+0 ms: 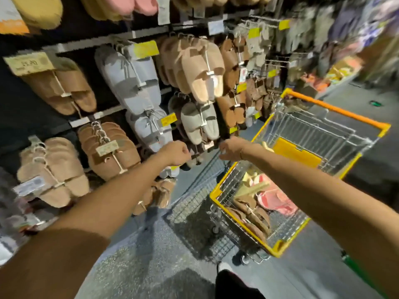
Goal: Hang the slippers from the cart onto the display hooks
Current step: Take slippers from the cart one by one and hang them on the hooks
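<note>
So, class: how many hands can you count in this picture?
2. The left hand is closed near the lower display slippers; the right hand reaches beside it, above the cart.

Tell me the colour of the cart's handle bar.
Orange, on the cart handle; the head view shows it against the yellow frame.

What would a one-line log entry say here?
hands: both at low hooks | grip: unclear | cart: brown, pink slippers left
</note>
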Available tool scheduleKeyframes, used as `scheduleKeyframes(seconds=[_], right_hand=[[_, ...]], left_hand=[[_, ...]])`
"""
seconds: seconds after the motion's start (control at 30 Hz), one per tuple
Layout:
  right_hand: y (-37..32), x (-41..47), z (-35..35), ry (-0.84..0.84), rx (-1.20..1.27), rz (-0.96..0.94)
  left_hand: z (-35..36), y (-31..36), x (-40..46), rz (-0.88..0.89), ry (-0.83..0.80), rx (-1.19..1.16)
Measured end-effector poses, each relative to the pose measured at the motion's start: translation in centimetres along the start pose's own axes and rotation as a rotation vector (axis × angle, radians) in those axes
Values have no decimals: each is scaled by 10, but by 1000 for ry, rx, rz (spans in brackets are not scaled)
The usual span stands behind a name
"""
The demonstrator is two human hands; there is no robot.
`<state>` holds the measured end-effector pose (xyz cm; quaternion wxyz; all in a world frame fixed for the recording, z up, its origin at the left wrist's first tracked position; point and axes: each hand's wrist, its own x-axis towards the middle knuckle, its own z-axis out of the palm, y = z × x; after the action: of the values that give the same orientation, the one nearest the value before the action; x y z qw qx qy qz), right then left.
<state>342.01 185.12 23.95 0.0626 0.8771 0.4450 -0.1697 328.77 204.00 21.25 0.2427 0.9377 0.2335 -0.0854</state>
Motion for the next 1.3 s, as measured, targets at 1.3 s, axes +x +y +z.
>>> scheduleKeyframes(seconds=[1.3], right_hand=[[214, 4, 279, -286, 671, 373]], left_hand=[[310, 165, 98, 198, -290, 217]])
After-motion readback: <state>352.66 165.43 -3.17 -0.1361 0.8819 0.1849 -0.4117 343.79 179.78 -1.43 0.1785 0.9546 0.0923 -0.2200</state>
